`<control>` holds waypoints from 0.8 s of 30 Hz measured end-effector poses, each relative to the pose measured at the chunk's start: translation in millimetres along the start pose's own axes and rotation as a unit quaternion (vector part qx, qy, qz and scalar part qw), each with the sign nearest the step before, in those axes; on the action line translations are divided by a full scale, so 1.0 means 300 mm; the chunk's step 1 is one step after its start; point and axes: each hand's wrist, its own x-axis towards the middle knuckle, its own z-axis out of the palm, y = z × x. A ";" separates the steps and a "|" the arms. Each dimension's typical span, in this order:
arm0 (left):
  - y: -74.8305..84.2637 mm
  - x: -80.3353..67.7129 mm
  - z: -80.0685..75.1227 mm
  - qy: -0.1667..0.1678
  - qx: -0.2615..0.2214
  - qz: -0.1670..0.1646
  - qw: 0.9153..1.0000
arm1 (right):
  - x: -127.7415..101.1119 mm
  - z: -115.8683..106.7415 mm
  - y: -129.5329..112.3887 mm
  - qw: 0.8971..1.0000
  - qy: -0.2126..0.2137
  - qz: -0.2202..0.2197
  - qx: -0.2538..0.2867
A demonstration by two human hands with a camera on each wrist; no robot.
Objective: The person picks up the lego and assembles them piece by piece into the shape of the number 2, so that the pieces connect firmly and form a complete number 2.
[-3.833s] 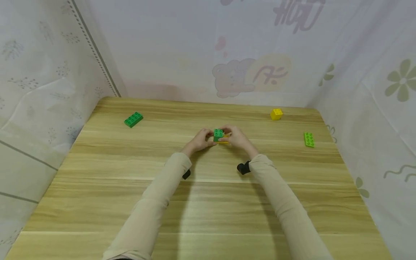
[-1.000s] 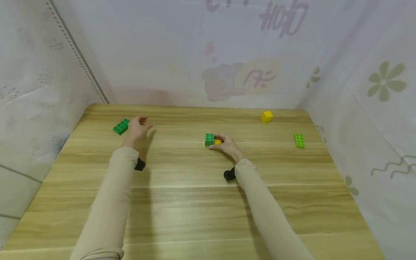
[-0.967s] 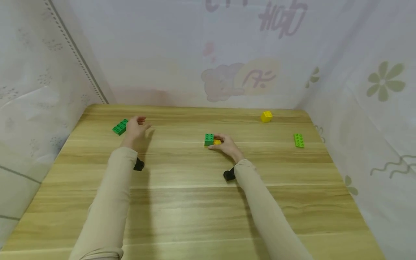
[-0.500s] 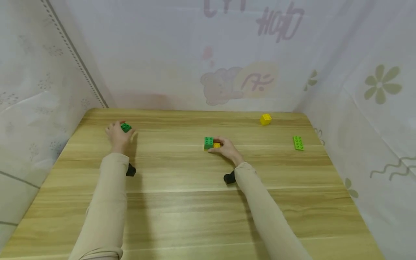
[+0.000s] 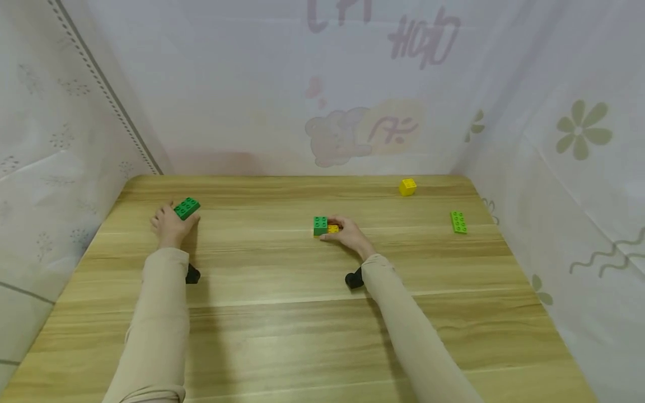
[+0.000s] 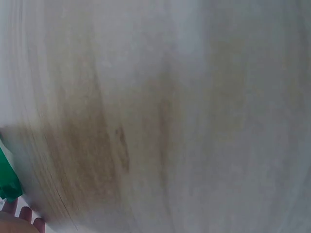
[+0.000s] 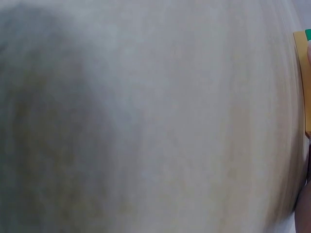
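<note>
At the table's left side my left hand [image 5: 171, 225] holds a dark green 2x4 building brick [image 5: 187, 207] between the thumb and fingers. The left wrist view catches only part of this green brick [image 6: 8, 180] and some fingertips at its left edge. Near the middle, my right hand [image 5: 351, 234] grips an orange-yellow brick [image 5: 333, 229] by its right end. A green 2x2 brick [image 5: 320, 225] sits on the left part of that yellow one. In the right wrist view, a strip of the yellow brick [image 7: 303, 82] shows at the right edge.
A yellow block [image 5: 407, 187] stands near the back right edge of the wooden table [image 5: 282, 336]. Closer to the right edge lies a flat lime green 2x4 brick [image 5: 458, 222]. Patterned white sheets [image 5: 227, 84] rise behind the table and on both sides.
My left hand left the stacked bricks, moved left to the dark green brick, took hold of it and has shifted it slightly nearer. The right hand stays on the yellow brick.
</note>
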 end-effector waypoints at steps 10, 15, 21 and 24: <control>-0.014 -0.009 -0.005 -0.008 -0.002 -0.024 1.000 | -0.008 0.017 0.004 1.000 -0.001 -0.011 0.011; -0.022 -0.002 -0.001 -0.004 -0.001 -0.023 1.000 | -0.006 0.019 0.008 1.000 -0.006 -0.009 0.011; 0.037 0.018 0.000 0.005 -0.021 0.014 1.000 | -0.003 0.005 0.003 1.000 -0.003 -0.015 -0.002; 0.082 0.031 0.004 0.010 -0.032 0.045 0.998 | -0.001 0.000 0.002 1.000 0.000 -0.018 -0.005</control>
